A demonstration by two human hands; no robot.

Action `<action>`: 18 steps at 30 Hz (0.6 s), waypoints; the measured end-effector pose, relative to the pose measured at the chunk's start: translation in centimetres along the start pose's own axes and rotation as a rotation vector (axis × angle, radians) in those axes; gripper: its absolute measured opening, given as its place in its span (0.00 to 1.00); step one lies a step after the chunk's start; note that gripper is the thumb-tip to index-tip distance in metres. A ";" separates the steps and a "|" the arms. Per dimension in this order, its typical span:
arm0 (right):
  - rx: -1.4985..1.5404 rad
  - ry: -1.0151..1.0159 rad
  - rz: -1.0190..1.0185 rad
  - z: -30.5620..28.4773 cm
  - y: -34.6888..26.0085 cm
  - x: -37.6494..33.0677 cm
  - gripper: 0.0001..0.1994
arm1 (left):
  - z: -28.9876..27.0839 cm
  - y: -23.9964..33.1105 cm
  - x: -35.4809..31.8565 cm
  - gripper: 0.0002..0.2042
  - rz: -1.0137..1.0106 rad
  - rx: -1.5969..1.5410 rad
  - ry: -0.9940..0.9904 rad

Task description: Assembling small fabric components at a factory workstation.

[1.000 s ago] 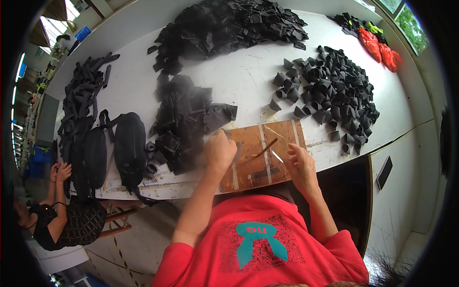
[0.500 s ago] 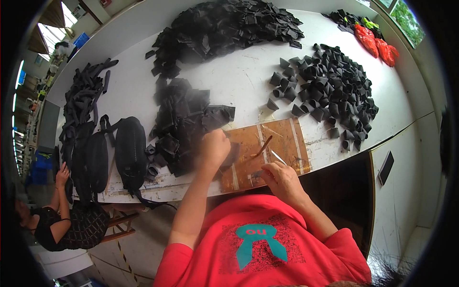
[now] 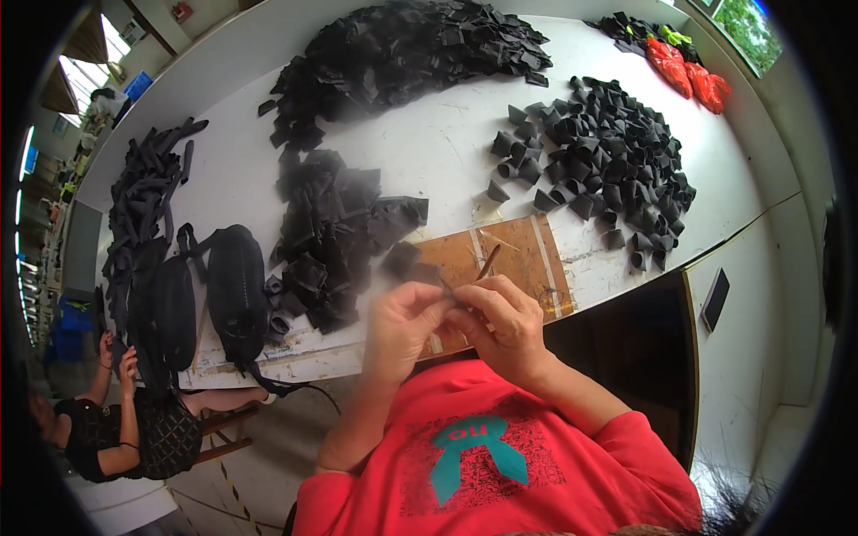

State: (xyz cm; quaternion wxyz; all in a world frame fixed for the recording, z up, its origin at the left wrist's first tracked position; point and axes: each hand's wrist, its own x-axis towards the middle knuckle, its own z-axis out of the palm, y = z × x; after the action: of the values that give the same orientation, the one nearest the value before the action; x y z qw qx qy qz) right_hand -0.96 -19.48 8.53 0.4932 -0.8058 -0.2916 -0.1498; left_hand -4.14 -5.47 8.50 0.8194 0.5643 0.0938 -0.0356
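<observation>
Matt black cloth pieces (image 3: 331,232) heaped on a smooth white table (image 3: 438,143); the board (image 3: 509,263) looks like scuffed brown wood; 2 bags (image 3: 201,299) show slightly glossy black fabric.

Prob. bag workshop: fabric-piece piles (image 3: 617,161) on worktable (image 3: 447,152).

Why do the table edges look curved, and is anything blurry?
Head view: the fisheye lens bends the white table edges toward the dark round rim; daylight glares at the upper corners; the left hand and the black pieces beside it look soft, while the right hand is sharper.
</observation>
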 end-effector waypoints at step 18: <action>0.121 -0.025 0.103 -0.1 0.9 -0.8 0.08 | 1.0 -0.5 -1.1 0.02 0.070 0.283 0.084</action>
State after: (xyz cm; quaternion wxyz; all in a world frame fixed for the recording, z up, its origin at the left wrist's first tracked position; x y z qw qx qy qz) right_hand -1.07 -20.16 7.50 0.5443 -0.7903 -0.2646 -0.0963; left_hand -5.19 -6.61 8.65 0.7278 0.6780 0.1025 0.0037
